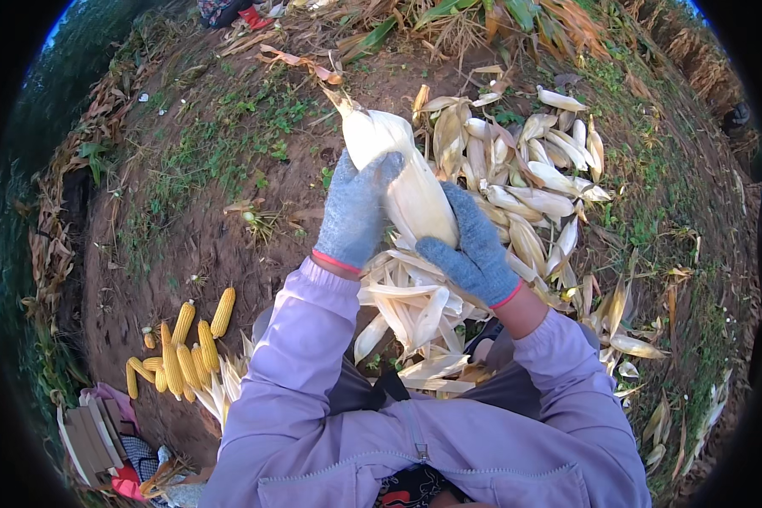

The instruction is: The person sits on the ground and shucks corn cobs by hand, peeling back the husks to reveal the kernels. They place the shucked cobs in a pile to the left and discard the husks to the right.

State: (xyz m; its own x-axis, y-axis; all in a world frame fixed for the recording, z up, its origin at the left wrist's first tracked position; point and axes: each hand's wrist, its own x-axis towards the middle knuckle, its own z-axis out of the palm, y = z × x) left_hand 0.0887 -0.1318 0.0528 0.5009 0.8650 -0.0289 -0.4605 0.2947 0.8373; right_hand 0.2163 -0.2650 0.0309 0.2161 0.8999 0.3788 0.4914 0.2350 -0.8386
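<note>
An ear of corn in its pale dry husk [406,171] is held up in front of me, its stalk end pointing away to the upper left. My left hand [359,206], in a grey knit glove, grips it from the left with the thumb across the husk. My right hand [473,244], gloved alike, cups its lower end. Beneath the hands lies a heap of loose stripped husks [413,305]. Whatever kernels the held ear has are hidden by the husk.
Unhusked ears [546,171] are piled at the right. Several bare yellow cobs [184,355] lie on the soil at the left, beside some pale husk leaves [222,387]. Cardboard [92,438] and cloth lie lower left. A person's red boot [254,18] shows at the top.
</note>
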